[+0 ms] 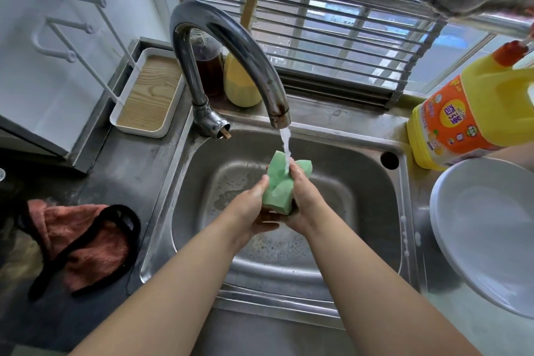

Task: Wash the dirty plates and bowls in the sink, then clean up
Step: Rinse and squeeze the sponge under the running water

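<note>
Both hands form the grip on a green sponge [276, 183]: the left hand [254, 208] and the right hand [303, 199] press it between them from either side, fingers curled round it so that it buckles in the middle. They hold it over the basin of the steel sink [372, 211], right under the curved faucet [231, 46], whose stream of water [286, 144] falls onto the top of the sponge. A stack of white plates [488, 228] sits on the desk just right of the sink, with a yellow dish soap bottle [474, 113] behind it near the window ledge. On the desk to the left lies a crumpled pink cloth [86, 237] with black trim. Behind the faucet stand a white tray [150, 92] with a wood-grain base, a dark glass bottle [209, 66] and a yellow container [239, 84].
</note>
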Available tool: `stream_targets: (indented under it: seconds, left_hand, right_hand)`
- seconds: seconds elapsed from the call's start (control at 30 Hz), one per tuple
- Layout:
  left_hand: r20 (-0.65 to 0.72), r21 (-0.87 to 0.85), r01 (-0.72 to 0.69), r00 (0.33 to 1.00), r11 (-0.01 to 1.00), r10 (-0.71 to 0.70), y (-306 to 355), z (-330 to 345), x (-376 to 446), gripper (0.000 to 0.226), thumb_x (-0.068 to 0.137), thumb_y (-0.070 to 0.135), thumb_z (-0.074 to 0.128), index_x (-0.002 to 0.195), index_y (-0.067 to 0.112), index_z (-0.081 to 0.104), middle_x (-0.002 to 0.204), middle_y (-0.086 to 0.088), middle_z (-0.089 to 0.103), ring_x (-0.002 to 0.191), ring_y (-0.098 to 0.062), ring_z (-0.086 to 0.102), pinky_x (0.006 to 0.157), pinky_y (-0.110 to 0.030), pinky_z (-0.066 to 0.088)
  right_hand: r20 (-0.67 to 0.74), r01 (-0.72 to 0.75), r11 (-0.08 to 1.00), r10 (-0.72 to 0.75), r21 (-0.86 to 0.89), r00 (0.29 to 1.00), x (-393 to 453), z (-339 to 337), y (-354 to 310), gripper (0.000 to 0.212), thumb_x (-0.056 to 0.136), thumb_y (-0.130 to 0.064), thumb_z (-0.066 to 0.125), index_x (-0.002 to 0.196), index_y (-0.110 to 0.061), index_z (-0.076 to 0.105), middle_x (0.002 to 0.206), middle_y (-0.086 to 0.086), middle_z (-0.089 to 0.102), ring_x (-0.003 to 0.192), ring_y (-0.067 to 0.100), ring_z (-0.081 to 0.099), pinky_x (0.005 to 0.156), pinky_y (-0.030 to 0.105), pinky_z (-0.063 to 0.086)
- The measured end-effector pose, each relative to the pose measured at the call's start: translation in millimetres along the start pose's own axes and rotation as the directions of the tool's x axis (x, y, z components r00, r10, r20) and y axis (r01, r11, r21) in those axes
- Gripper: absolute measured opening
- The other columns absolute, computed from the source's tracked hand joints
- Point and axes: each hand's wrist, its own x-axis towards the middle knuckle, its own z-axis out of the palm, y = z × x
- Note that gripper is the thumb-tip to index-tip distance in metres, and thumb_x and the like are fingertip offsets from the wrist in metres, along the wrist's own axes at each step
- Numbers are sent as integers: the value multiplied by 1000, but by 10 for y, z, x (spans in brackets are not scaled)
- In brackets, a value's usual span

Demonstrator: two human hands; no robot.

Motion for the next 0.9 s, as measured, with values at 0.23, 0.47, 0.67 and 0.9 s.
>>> stream_targets:
  seconds: [0.23, 0.47, 0.67, 0.9]
  left_hand:
    - [85, 14, 1, 996, 1000, -2, 97, -79, 62, 13, 96, 13, 53, 102, 5, 62, 86, -9, 65, 76, -17, 61, 63, -30, 52]
    - [-93, -122, -108, 991, 987, 97, 245, -94, 109, 15, 86, 9, 67, 101, 9, 63, 80, -7, 69, 64, -15, 66, 53, -26, 55]
    - [-274, 146, -180, 938, 973, 214, 139, 103, 199, 28, 97, 32, 54, 116, 15, 42, 98, -13, 62, 65, -20, 61, 45, -26, 48]
    - [-205, 595, -262, 865, 760, 459, 87, 95, 180, 18, 96, 27, 48, 105, 11, 46, 94, -13, 64, 86, -32, 61, 75, -43, 51]
  right_hand:
    - [62, 237, 937, -228, -255, 972, -92, -229, -196, 62, 79, -4, 73, 132, -17, 45, 109, 8, 63, 84, 19, 65, 71, 33, 57]
    - [182, 283, 691, -217, -665, 959, -134, -144, -343, 31, 82, -26, 75, 104, -18, 54, 92, 4, 66, 74, 14, 64, 53, 27, 50]
    - [101, 389, 498, -510, -775, 854, 36, -96, -44, 8, 91, -28, 61, 94, -30, 54, 95, 1, 67, 90, 23, 64, 79, 39, 53]
    - [106, 400, 344, -632, -850, 768, -53, -41, -21, 33, 94, -39, 55, 105, -9, 64, 96, 6, 69, 91, 20, 60, 71, 25, 40]
